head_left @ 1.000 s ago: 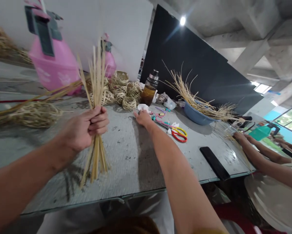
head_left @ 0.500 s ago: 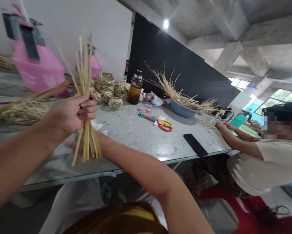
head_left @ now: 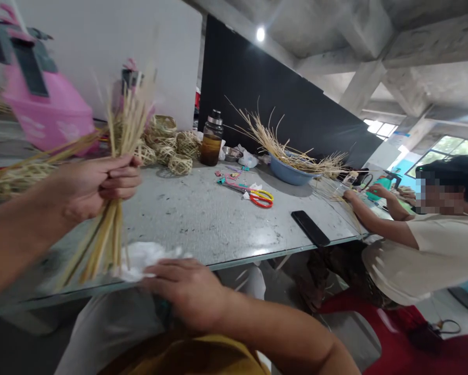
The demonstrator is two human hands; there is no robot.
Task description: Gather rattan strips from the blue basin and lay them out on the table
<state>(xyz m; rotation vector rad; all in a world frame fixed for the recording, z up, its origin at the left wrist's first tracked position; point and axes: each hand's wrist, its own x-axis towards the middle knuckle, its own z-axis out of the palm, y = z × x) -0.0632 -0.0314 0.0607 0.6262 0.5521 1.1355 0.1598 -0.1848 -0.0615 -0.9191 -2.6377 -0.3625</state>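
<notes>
My left hand (head_left: 119, 182) is closed around a bundle of thin bamboo strips (head_left: 130, 120), held nearly upright over the table. The strips fan out above the fist, and their lower ends (head_left: 101, 250) spread near the table's front edge. Lower down, my right hand (head_left: 187, 289) is at that edge, blurred, back of the hand up. Its fingers press on a crumpled white tissue (head_left: 140, 259); the fingertips are partly hidden, but they seem closed on it.
Woven balls (head_left: 179, 164), a dark drink bottle (head_left: 211, 140) and pink sprayers (head_left: 50, 109) stand at the back. Scissors (head_left: 260, 198), a phone (head_left: 310, 227) and a blue basin (head_left: 292, 172) of strips lie rightward. A co-worker (head_left: 441, 229) sits at the right.
My right hand has come from behind the strips toward me, to the table edge, and the white tissue has moved there too. The bundle's lower ends have swung left; my left hand still grips it.
</notes>
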